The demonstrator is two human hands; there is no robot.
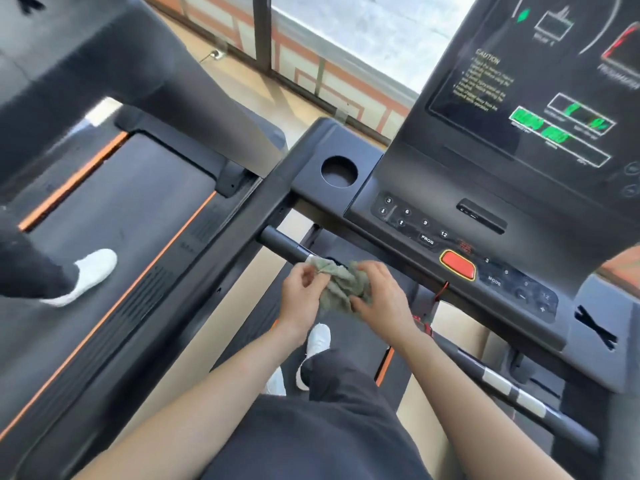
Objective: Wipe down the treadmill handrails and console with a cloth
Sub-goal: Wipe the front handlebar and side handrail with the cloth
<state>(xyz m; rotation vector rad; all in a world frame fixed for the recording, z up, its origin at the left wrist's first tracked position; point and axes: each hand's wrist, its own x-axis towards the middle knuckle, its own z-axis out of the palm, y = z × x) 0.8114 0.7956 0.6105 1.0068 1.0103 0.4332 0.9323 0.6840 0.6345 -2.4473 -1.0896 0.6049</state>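
A crumpled grey-green cloth (337, 284) is bunched between both hands at mid-frame. My left hand (300, 299) pinches its left edge, and my right hand (384, 299) grips its right side. The cloth's upper end lies against the black front handrail bar (282, 244), which runs under the console. The black console (450, 216) with number keys, a red stop button (458, 265) and a lit screen (540, 91) rises just beyond the hands. A second stretch of handrail with silver sensor pads (512, 389) extends to the lower right.
A round cup holder (338, 170) sits at the console's left end. On the neighbouring treadmill (114, 216) at left stands another person's leg in a white shoe (86, 275). My own white shoes (317, 341) rest on the belt below. Windows lie ahead.
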